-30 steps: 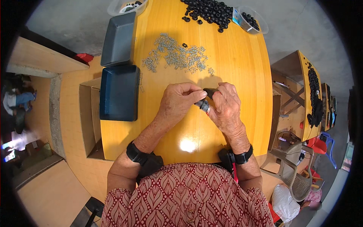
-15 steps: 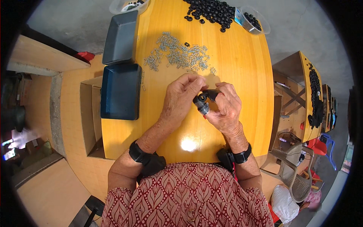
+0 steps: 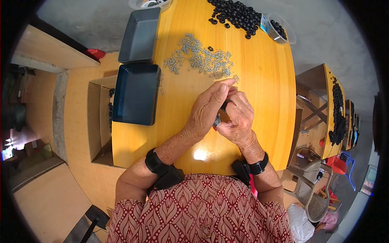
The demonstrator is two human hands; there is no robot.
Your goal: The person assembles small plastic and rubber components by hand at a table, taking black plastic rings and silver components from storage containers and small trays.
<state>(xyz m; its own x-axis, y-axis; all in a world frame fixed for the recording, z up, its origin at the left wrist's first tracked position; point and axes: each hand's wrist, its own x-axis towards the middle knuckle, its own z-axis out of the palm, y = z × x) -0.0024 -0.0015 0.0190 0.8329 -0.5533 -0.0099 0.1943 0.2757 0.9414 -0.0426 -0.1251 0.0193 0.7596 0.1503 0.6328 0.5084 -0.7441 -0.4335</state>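
My left hand (image 3: 206, 109) and my right hand (image 3: 237, 117) meet over the middle of the yellow wooden table (image 3: 267, 93). Between their fingers they pinch a small dark part (image 3: 222, 108), mostly hidden by the fingers. My left fingers stretch forward over it, their tips near the edge of a spread of small silvery metal pieces (image 3: 200, 58). Farther back lies a heap of black round parts (image 3: 235, 12).
Two dark blue trays sit at the table's left, one near (image 3: 135, 94) and one farther back (image 3: 139, 35). A clear tub (image 3: 279, 29) with black parts stands at the back right. Another bench with black parts (image 3: 336, 109) is to the right, and a plastic chair (image 3: 310, 194) below it.
Both hands have stayed together on the small part. My left fingers have stretched forward over it, hiding more of it than before.
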